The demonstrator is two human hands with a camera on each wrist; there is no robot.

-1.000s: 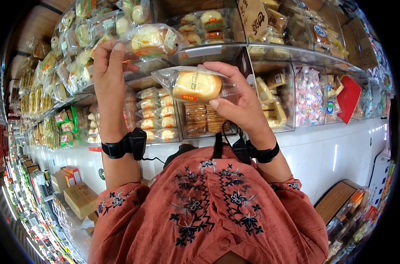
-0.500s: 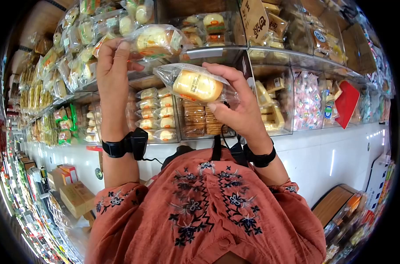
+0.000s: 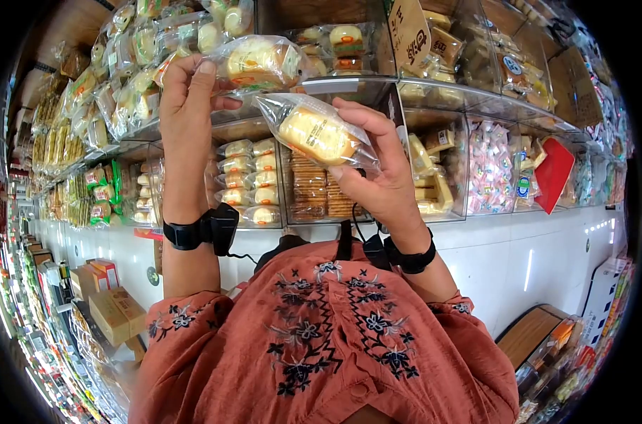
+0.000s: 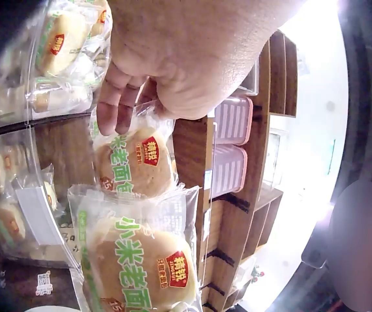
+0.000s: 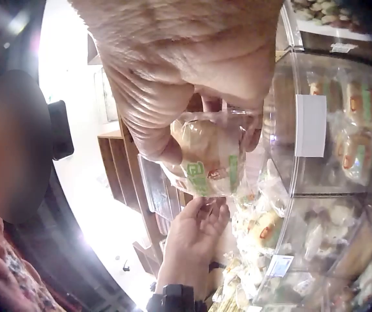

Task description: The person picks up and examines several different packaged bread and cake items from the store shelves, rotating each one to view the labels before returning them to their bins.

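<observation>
Clear film wraps the pale-yellow oblong bun [image 3: 315,134] that the right hand [image 3: 389,182] grips, tilted steeper than a moment ago; remotely, I watch the left hand [image 3: 185,106] pinch another film-wrapped bun [image 3: 261,62] before the transparent shelf's [image 3: 367,86] front edge. Neither being set down, I judge handling unfinished.

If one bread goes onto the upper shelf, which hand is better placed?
Probably the left hand: in the head view, its bagged bread appears by the upper shelf, while the right hand holds another bread lower.
</observation>
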